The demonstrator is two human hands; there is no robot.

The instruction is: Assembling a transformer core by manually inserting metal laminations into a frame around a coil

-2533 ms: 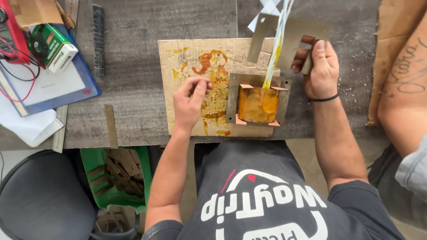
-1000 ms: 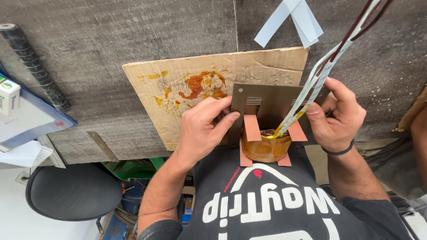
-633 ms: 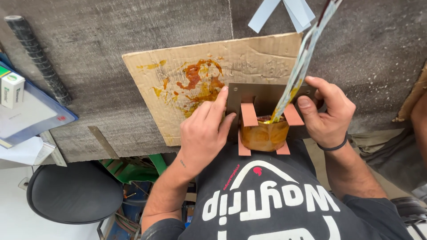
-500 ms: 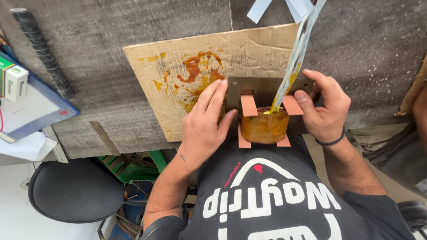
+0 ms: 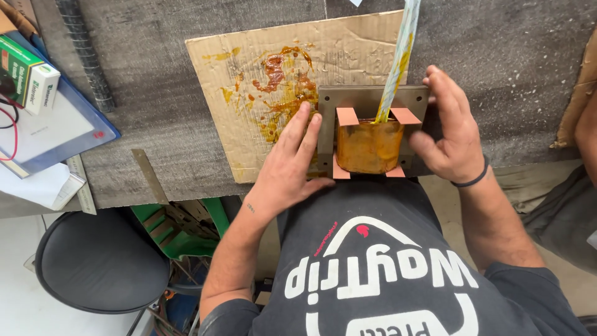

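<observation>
A grey laminated metal core (image 5: 364,97) with an amber, varnish-coated coil (image 5: 370,147) and pinkish paper flaps lies at the near edge of a stained cardboard sheet (image 5: 249,130). My left hand (image 5: 292,160) lies against the core's left side, fingers stretched along it and thumb under the lower edge. My right hand (image 5: 449,132) clasps the core's right side. A pale, varnish-smeared strip (image 5: 398,62) runs up from the coil and out of the top of the view.
The cardboard lies on a grey bench (image 5: 155,93). At the left are a green and white box (image 5: 28,74), a blue folder (image 5: 59,134), a black ribbed rod (image 5: 84,53) and a metal ruler (image 5: 148,175). Below stand a black stool (image 5: 99,261) and a green crate (image 5: 180,224). Another person's arm (image 5: 586,130) is at the right edge.
My left hand slid from over the core to its left side. My right hand let go of the strip and settled on the core's right side. The strip now stands more upright.
</observation>
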